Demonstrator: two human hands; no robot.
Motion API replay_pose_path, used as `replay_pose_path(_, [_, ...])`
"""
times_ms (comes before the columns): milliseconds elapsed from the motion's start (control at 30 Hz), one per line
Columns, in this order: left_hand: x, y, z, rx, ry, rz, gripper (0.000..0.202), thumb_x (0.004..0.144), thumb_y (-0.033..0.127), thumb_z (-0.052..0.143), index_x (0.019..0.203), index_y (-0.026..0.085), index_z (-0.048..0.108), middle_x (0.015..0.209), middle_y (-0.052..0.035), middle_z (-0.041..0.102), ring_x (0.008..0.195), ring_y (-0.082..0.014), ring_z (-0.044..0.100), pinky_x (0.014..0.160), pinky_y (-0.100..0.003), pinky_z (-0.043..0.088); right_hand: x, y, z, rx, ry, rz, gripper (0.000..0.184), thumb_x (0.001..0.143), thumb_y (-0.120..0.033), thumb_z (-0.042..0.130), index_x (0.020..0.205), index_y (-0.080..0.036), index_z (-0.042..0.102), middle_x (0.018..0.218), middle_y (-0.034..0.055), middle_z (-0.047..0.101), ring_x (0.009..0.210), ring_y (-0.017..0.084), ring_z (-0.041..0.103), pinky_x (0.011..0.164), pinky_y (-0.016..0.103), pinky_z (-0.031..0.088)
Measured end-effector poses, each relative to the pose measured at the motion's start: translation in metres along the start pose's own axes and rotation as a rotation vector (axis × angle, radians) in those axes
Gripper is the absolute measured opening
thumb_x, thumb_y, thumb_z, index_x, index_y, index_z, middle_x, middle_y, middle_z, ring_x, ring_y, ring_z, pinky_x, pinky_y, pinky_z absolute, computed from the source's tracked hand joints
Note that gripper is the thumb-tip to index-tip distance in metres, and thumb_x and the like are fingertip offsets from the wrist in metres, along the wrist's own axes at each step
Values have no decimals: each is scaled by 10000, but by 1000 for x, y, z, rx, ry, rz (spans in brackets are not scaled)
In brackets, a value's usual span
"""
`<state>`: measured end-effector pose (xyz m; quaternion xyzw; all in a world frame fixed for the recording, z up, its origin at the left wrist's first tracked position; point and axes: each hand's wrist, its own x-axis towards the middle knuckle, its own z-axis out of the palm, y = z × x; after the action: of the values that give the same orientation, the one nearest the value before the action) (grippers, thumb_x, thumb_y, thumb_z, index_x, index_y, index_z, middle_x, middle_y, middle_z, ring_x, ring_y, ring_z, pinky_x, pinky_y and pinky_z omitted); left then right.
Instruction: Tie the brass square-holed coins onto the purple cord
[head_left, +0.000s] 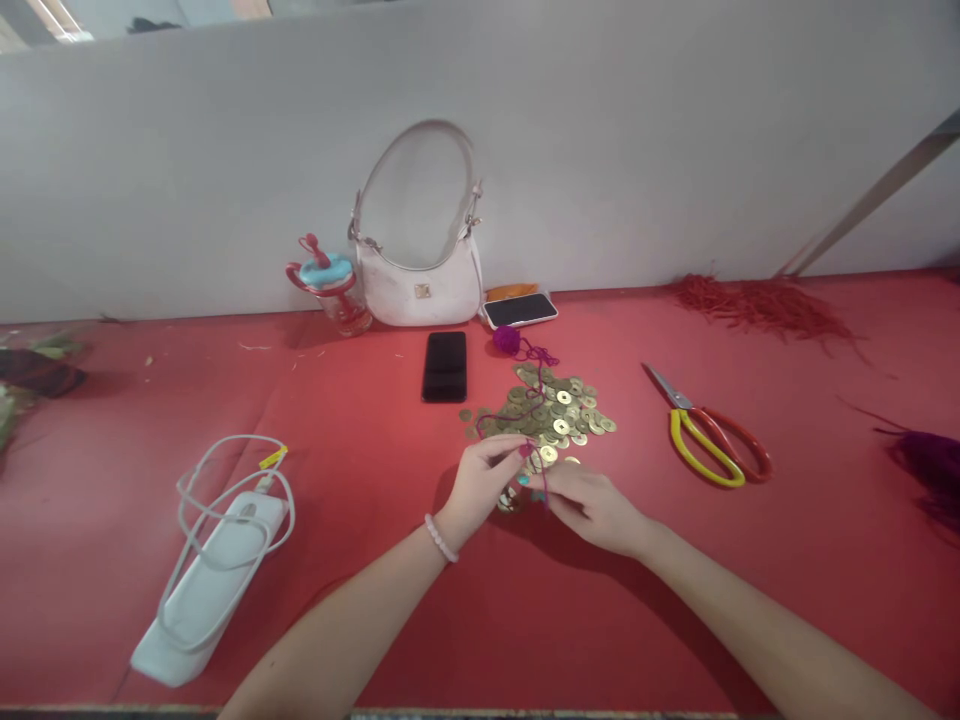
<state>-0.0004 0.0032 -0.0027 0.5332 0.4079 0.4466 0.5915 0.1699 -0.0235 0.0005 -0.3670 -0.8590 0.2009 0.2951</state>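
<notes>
A heap of small brass coins with holes [551,410] lies on the red table [375,600]. A purple cord [534,400] runs from a small purple ball [506,340] across the heap down to my hands. My left hand [480,490] pinches the cord at the near edge of the heap, fingers closed; a pink bead bracelet sits on its wrist. My right hand [592,505] is closed too, fingertips meeting the left hand's at the cord and a few strung coins [511,500].
A black phone [445,366] lies left of the coins; a second phone [520,309], a white handbag [420,280] and a lidded cup [334,290] stand by the back wall. Scissors [709,435] lie right. A white power bank with cable [214,570] lies near left. Red tassels [757,300] are far right.
</notes>
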Motion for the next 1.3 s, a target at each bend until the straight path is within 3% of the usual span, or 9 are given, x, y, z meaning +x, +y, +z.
replay_pose_path(233, [0, -2, 1, 250, 136, 130, 177, 749, 157, 547, 853, 143, 690, 955, -99, 670, 893, -174, 609, 840, -316, 471, -4, 4, -2, 471, 151, 286, 366, 851, -260, 433, 1215, -228, 408, 721, 26, 631, 596, 137, 580, 602, 282, 500])
replay_pose_path(333, [0, -1, 1, 269, 157, 133, 177, 754, 150, 540, 849, 146, 688, 943, -93, 673, 881, -169, 613, 814, -305, 484, 0, 6, -6, 648, 183, 371, 158, 839, -287, 482, 943, -204, 566, 691, 22, 620, 572, 121, 566, 579, 265, 495])
replay_pose_path(400, [0, 0, 1, 277, 163, 135, 174, 756, 152, 538, 848, 153, 687, 940, -86, 674, 877, -167, 613, 805, -302, 488, 1, 6, -8, 739, 129, 403, 128, 819, -282, 525, 772, -185, 595, 686, 29, 629, 588, 121, 575, 591, 257, 490])
replay_pose_path(500, [0, 1, 1, 283, 159, 132, 175, 759, 156, 537, 853, 156, 685, 944, -80, 673, 878, -164, 613, 800, -295, 490, 2, 7, -9, 926, 47, 396, 150, 812, -301, 540, 774, -182, 623, 700, 38, 652, 623, 134, 597, 635, 274, 491])
replay_pose_path(633, [1, -1, 1, 291, 167, 139, 174, 761, 163, 535, 851, 154, 684, 935, -80, 675, 869, -165, 614, 795, -298, 492, -1, 14, -6, 1103, 91, 377, 106, 767, -301, 603, 819, -210, 616, 713, 12, 656, 658, 140, 615, 705, 308, 489])
replay_pose_path(800, [0, -3, 2, 331, 128, 172, 180, 753, 146, 534, 848, 159, 687, 937, -78, 675, 874, -168, 615, 808, -310, 492, 1, 15, -2, 984, 73, 467, 90, 747, -272, 622, 779, -197, 584, 661, 3, 640, 607, 126, 611, 619, 262, 482])
replay_pose_path(933, [-1, -1, 2, 341, 109, 182, 184, 753, 138, 531, 849, 168, 685, 933, -73, 675, 877, -164, 613, 811, -309, 493, 3, 4, 0, 720, 33, 499, 135, 773, -273, 561, 677, -178, 555, 578, -8, 585, 521, 115, 561, 543, 242, 446])
replay_pose_path(1100, [0, 0, 2, 344, 118, 168, 195, 747, 117, 526, 859, 163, 679, 942, -75, 671, 881, -161, 612, 820, -312, 491, 4, -8, -1, 278, 10, 347, 130, 739, -192, 519, 611, -178, 539, 573, -4, 561, 540, 112, 494, 529, 221, 399])
replay_pose_path(1300, [-1, 0, 2, 333, 122, 173, 197, 750, 113, 523, 853, 175, 678, 933, -71, 674, 876, -161, 615, 818, -317, 493, 3, -10, 2, 103, -25, 161, 140, 761, -193, 494, 629, -186, 539, 602, -2, 582, 546, 106, 492, 561, 218, 384])
